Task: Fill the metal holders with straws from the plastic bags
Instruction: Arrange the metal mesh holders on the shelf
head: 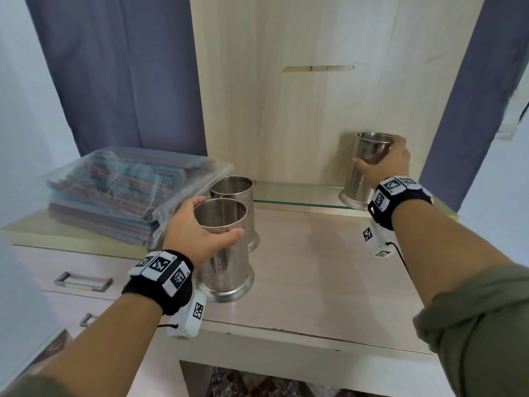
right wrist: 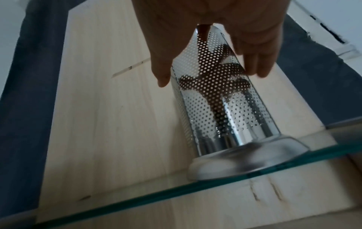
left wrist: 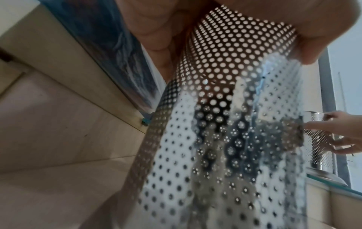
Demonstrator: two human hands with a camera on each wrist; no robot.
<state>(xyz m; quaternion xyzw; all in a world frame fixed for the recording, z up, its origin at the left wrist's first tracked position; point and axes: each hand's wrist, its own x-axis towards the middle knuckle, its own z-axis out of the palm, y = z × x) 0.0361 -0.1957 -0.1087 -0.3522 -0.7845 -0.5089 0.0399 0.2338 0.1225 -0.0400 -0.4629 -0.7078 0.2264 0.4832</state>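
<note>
Right now both your hands are on holders, not straws. Your left hand (head: 197,227) wraps the upper wall of the near holder (head: 226,253), which stands upright on the bench (head: 329,267); gripped below the rim, its mouth stays free. A second holder (head: 236,193) stands just behind it, touching or nearly so. Your right hand (head: 383,164) curls round the far holder (head: 363,167), whose base sits at the front edge of the glass shelf (head: 286,193) by the back panel, seemingly to bring it nearer the others. All three look empty. The bagged straws (head: 128,190) lie stacked, untouched, on the raised side unit (head: 28,233) to your left, close to the holders. Judging by this, you are arranging the holders before opening any bag, so the filling itself has not begun.
</note>
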